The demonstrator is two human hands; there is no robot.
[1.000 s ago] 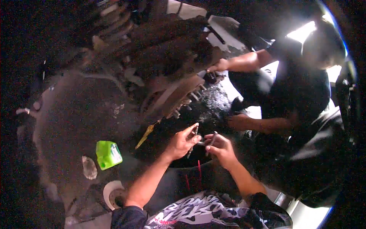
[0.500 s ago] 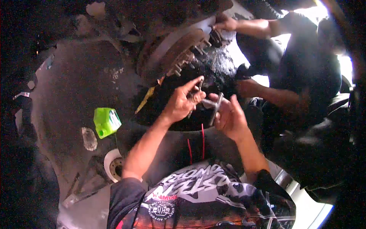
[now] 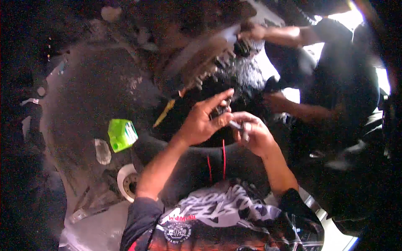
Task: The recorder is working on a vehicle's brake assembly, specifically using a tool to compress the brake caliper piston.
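In front of my chest, my two hands hold a metal screw tool (image 3: 236, 125) with a threaded rod and a cross handle. My left hand (image 3: 199, 123) grips its dark plate end, index finger stretched out along it. At the other end, my right hand (image 3: 260, 138) has its fingers closed around the handle side of the rod. The fingers hide much of the tool, and motion blurs it. Just beyond is a dark, wet-looking surface (image 3: 245, 73) beside a large round metal part (image 3: 201, 58) with several studs.
A co-worker's hand (image 3: 252, 32) touches the round part's far end; their other hand (image 3: 275, 101) is right of mine. At left are a bright green jug (image 3: 121, 138), a clear crumpled plastic piece (image 3: 103, 151) and a brake disc (image 3: 121, 183). A yellow strip (image 3: 164, 113) lies ahead.
My right hand has moved left and closed in on the rod, its fingers now bent round the handle side. Both hands are nearer each other. The view has shifted slightly.
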